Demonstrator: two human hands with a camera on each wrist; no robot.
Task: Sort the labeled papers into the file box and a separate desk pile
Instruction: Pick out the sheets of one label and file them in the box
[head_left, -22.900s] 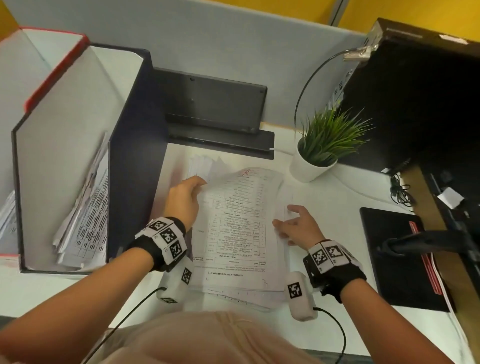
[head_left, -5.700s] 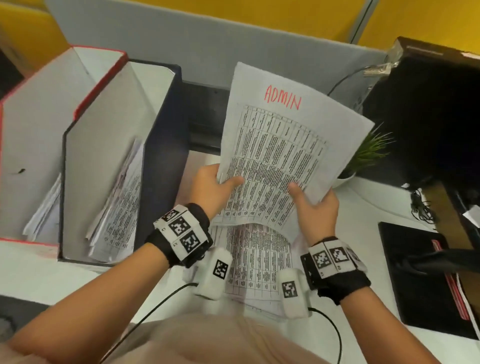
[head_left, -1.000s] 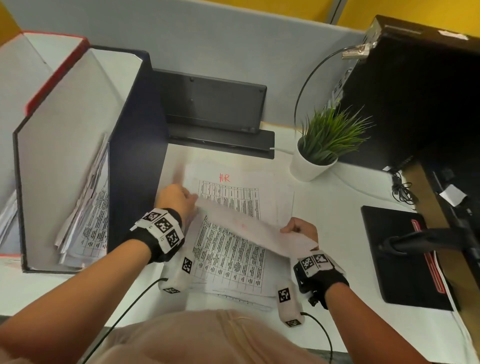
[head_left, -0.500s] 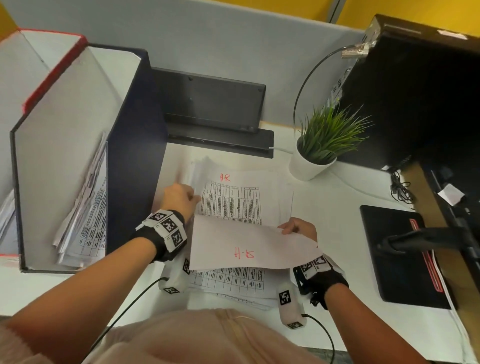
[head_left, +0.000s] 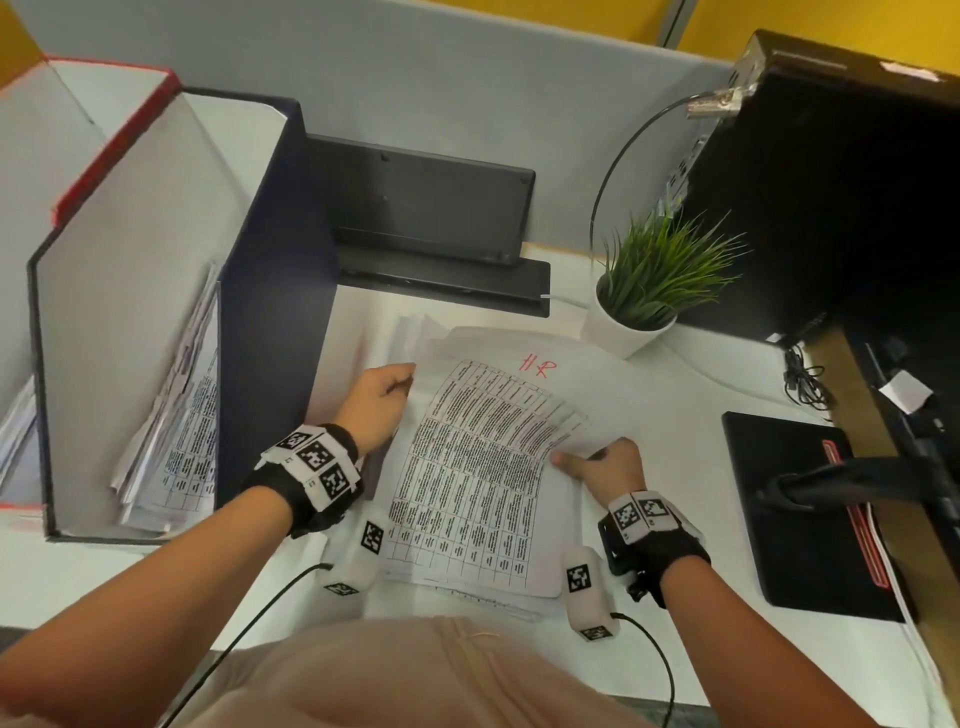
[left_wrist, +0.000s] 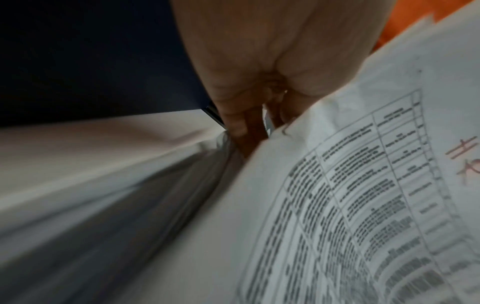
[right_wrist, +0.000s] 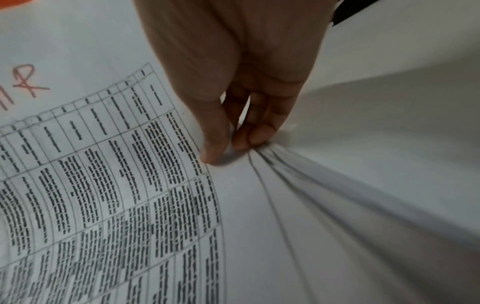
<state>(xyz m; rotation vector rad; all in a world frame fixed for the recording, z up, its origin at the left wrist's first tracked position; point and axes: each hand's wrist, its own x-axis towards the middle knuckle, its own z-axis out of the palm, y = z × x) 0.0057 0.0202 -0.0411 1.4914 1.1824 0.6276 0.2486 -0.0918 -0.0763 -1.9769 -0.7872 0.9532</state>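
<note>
Sheet marked "HR" (head_left: 483, 447) in red lies uppermost on the paper stack (head_left: 467, 582) on the white tabletop (head_left: 691, 415), right of the dark file box (head_left: 280, 332). Right hand (head_left: 605, 465) pinches the sheet's right edge between thumb and fingers (right_wrist: 255, 131). Left hand (head_left: 376, 402) grips the sheet's left edge, fingers curled under it. File box holds printed papers (head_left: 182, 431).

Two file boxes (head_left: 156, 322), one plant (head_left: 660, 270)
</note>
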